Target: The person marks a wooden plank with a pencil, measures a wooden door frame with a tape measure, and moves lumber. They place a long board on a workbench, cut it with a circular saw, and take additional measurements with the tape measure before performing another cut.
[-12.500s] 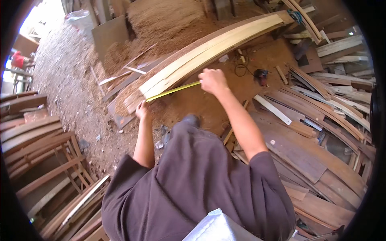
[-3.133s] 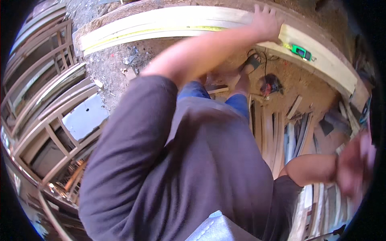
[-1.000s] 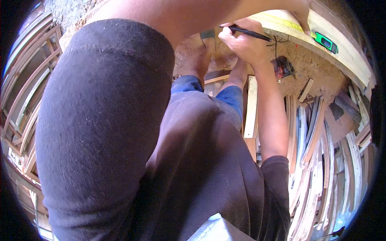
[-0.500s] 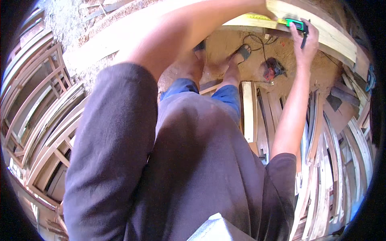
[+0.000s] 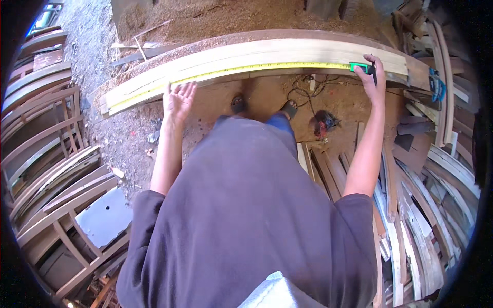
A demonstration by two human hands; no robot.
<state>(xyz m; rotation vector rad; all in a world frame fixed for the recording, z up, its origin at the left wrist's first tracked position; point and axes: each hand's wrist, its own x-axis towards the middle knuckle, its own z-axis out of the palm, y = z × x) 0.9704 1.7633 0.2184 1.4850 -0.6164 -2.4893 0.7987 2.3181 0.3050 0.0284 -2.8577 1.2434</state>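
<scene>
A long pale wooden board (image 5: 287, 51) lies crosswise in front of me. The yellow tape blade (image 5: 257, 66) is stretched along its near part, from the left end to the green tape measure case (image 5: 361, 68). My right hand (image 5: 376, 84) is closed around that case near the board's right end, with a dark strip showing beside its fingers. My left hand (image 5: 178, 101) is at the board's near edge towards the left, palm up and fingers apart. Its fingertips are by the blade; whether they touch it I cannot tell.
Sawdust (image 5: 215, 20) covers the ground beyond the board. A dark cable (image 5: 308, 97) and a dark-and-red object (image 5: 324, 124) lie on the dirt near my feet. Stacked wooden frames (image 5: 56, 220) stand at the left, timber strips (image 5: 411, 231) at the right. A blue tool (image 5: 437, 85) sits beyond the board's right end.
My left hand has moved from beside the tape measure far to the left along the board and is now spread. A long stretch of blade now shows. The view has shifted, showing the whole board.
</scene>
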